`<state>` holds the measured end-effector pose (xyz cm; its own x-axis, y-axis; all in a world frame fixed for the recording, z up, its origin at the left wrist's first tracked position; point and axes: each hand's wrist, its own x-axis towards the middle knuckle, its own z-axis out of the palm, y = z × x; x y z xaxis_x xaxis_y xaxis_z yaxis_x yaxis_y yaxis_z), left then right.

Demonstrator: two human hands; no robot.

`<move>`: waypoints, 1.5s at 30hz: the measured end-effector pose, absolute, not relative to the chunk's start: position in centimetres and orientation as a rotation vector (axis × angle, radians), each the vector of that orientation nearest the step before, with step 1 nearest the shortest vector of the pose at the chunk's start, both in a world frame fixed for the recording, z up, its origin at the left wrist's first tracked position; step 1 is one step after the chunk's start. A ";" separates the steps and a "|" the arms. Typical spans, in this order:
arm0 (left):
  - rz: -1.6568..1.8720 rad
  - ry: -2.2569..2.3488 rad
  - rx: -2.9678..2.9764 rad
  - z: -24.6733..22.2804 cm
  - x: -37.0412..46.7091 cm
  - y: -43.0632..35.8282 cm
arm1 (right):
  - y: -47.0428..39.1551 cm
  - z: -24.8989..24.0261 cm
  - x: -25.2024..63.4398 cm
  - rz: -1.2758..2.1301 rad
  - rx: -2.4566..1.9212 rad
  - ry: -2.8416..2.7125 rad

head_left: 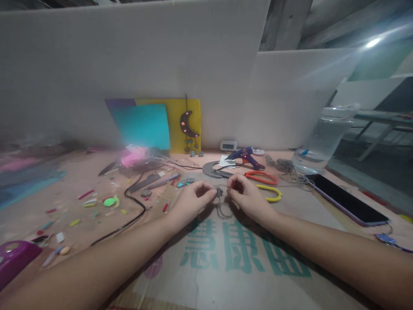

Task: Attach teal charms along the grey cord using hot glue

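My left hand (195, 199) is closed in a pinch over the cardboard, its fingertips at a small dark grey decorated piece (219, 192). A thin grey-brown cord (225, 215) hangs from that piece in a loose loop. Just to the right, my right hand (248, 197) is also pinched, with a strand of the cord running to its fingertips. The exact grip is partly hidden by the fingers. Behind my hands lie a grey crescent shape (211, 169) and scissors with orange and yellow handles (263, 177).
A purple glue gun (247, 157) lies at the back near a small white digital clock (228, 145). A phone (348, 200), a bundle of cord (285, 165) and a clear plastic container (325, 137) are right. Left are clay scraps (110, 201) and a black cable (142, 206). A moon ornament (187, 124) stands behind.
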<state>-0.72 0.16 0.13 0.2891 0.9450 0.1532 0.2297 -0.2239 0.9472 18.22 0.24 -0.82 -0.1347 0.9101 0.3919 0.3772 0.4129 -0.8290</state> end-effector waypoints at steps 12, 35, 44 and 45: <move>0.990 1.075 1.664 0.1 -0.7 0.2 | 0.0 -0.7 18.3 0.659 -1.128 -1.764; 1.029 1.095 1.617 0.3 -0.5 0.0 | -0.4 0.1 17.7 0.961 -1.156 -1.527; 1.038 1.061 1.659 -0.1 -0.7 0.2 | -0.6 0.3 17.9 0.936 -1.117 -1.578; 1.032 1.061 1.662 -0.2 -0.8 0.3 | -0.6 0.4 17.9 0.946 -1.117 -1.577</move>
<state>-0.77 0.26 -0.19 0.2882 0.9407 0.1791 0.2051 -0.2433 0.9480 17.93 -0.59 0.35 -0.1314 0.9567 0.2596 0.2217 0.2836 -0.9330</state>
